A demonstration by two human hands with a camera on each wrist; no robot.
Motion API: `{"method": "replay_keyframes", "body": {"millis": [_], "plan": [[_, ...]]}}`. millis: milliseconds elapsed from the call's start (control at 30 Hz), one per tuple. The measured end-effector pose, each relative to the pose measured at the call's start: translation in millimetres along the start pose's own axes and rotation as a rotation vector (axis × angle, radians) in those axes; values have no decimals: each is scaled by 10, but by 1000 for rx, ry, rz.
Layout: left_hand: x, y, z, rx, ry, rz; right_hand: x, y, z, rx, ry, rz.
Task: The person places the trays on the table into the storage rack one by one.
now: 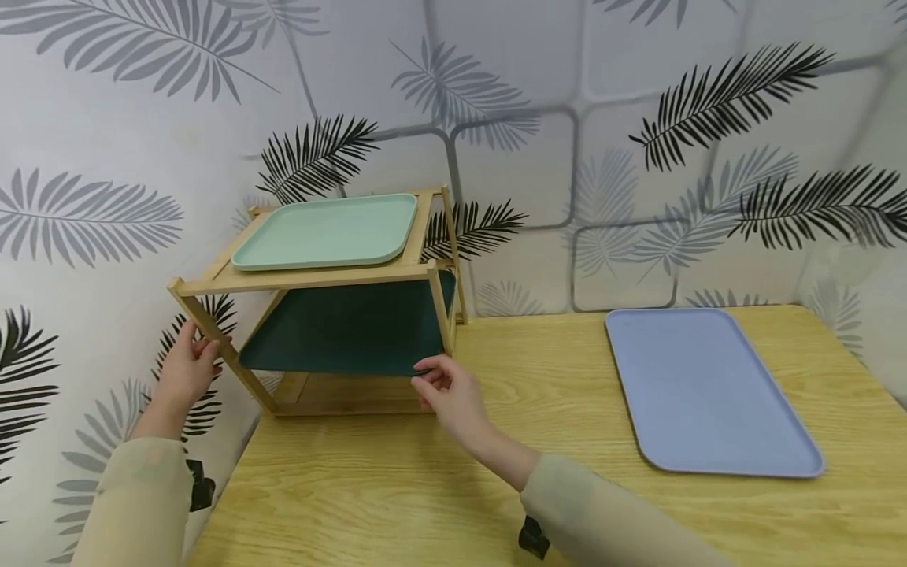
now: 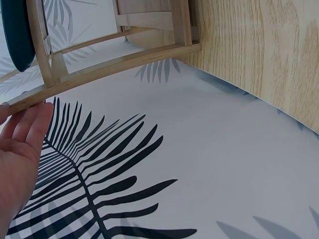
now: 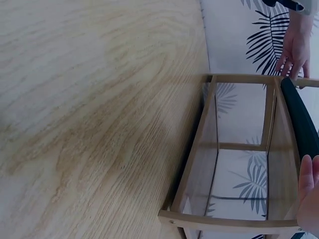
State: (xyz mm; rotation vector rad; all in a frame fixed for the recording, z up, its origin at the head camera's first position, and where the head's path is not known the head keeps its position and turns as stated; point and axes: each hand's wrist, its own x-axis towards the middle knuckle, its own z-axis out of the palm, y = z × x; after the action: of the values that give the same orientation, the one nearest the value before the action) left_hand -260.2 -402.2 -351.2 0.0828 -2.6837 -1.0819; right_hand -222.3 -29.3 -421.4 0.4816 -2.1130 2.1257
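Observation:
A two-tier wooden rack [image 1: 326, 278] stands at the table's left end, against the wall. On its middle level lies a dark green tray [image 1: 347, 331], its front edge jutting slightly forward. My right hand [image 1: 453, 394] pinches that tray's front right corner between thumb and fingers. At the rack's front left post, my left hand [image 1: 186, 366] grips the wood; in the left wrist view its fingers [image 2: 34, 124] lie along one side of the post, the thumb at the other. A mint green tray [image 1: 326, 230] rests flat on the rack's top.
A periwinkle blue tray [image 1: 708, 386] lies on the right part of the wooden table [image 1: 538, 394]. Leaf-patterned wall covering [image 1: 510, 157] rises close behind the rack and along its left side. The rack's bottom level [image 1: 354, 403] sits below the dark green tray.

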Motion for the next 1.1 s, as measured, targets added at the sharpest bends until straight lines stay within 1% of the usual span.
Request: {"method": "replay_keyframes", "body": {"millis": [167,233,333,633,767,967,1100], "plan": [[12,-22,22,8,5,10,69,32,-3,-93,54,-47],[16,-26,33,3,3,12,86,42,1,-158,62,-71],[18,-32,49,4,2,10,104,56,9,-223,59,-91],[38,-55,46,14,3,-20,159,64,-3,-278,74,-145],[40,-59,34,6,4,-28,172,64,10,-266,78,-136],[42,-79,14,-1,6,-20,217,40,72,-174,116,-31],[50,-73,14,-8,12,-27,267,50,108,-144,156,-6]]}}
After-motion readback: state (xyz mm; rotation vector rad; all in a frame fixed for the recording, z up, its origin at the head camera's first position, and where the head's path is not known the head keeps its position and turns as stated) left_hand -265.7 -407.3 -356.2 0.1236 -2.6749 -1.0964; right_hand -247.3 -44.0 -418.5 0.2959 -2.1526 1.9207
